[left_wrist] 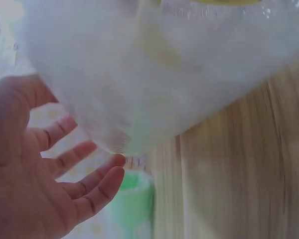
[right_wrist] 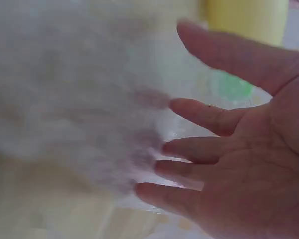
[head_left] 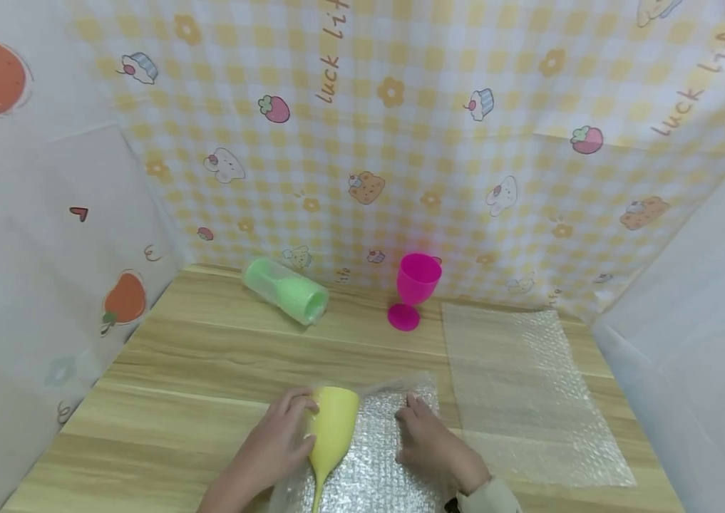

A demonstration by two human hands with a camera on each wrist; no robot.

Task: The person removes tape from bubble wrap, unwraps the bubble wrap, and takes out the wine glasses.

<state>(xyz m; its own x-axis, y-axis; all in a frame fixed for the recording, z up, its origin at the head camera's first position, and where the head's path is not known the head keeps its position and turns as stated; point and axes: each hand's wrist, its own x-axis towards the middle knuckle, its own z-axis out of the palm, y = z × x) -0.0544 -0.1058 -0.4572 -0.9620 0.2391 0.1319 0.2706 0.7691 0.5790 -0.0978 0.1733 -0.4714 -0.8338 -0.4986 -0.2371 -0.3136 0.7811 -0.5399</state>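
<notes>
A yellow plastic goblet (head_left: 335, 427) lies on its side on a bubble-wrap sheet (head_left: 375, 434), its bowl pointing away from me. Beside the bowl is my left hand (head_left: 281, 434). In the left wrist view this hand's loosely bent fingers (left_wrist: 107, 189) meet a raised edge of the wrap (left_wrist: 114, 99). My right hand (head_left: 429, 438) is over the sheet's right side. In the right wrist view its fingers are spread, with the fingertips (right_wrist: 162, 191) against the wrap (right_wrist: 89, 99). The goblet's lower stem runs out of the head view.
A light green goblet in clear wrap (head_left: 285, 291) lies at the back left. A pink goblet (head_left: 418, 279) stands upright at the back middle. Another bubble-wrap sheet (head_left: 522, 392) lies flat on the right of the wooden table (head_left: 208, 363). Printed cloth (head_left: 349, 142) hangs behind.
</notes>
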